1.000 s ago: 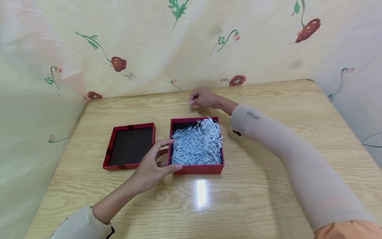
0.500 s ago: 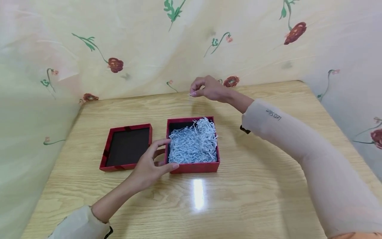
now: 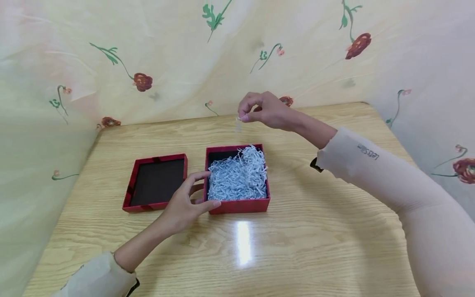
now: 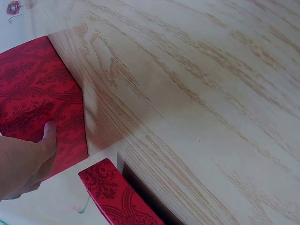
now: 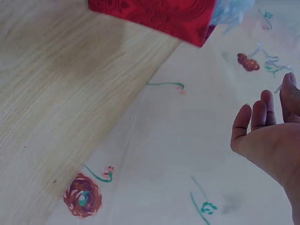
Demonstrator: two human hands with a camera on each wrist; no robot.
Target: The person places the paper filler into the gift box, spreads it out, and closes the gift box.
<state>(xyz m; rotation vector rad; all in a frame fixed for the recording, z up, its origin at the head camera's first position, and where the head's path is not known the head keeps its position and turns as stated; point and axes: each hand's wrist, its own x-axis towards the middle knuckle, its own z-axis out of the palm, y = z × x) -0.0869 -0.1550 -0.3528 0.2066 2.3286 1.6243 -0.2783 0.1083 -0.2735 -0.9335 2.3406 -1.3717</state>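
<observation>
A red patterned gift box [image 3: 241,207] stands on the table, filled with pale blue shredded paper [image 3: 237,177] heaped higher at its right side. My left hand [image 3: 183,206] grips the box's near left corner, fingers along the left wall and thumb on the front. The left wrist view shows that thumb [image 4: 50,131] pressed on the patterned side. Beyond the box's far edge, my right hand [image 3: 269,110] is raised and pinches a small strand of shredded paper [image 3: 238,126] between thumb and forefinger. The strand [image 5: 272,61] dangles from the fingertips in the right wrist view.
Left of the box, the red box lid [image 3: 148,207] lies with its black inside up, close beside my left hand. The wood-grain table [image 3: 304,247] runs back to a flower-printed cloth [image 3: 178,49] hanging behind it and at both sides.
My right hand has risen from low over the table behind the box, carrying the paper strand up and slightly right. The left hand stays at the box corner; the head view shifts slightly.
</observation>
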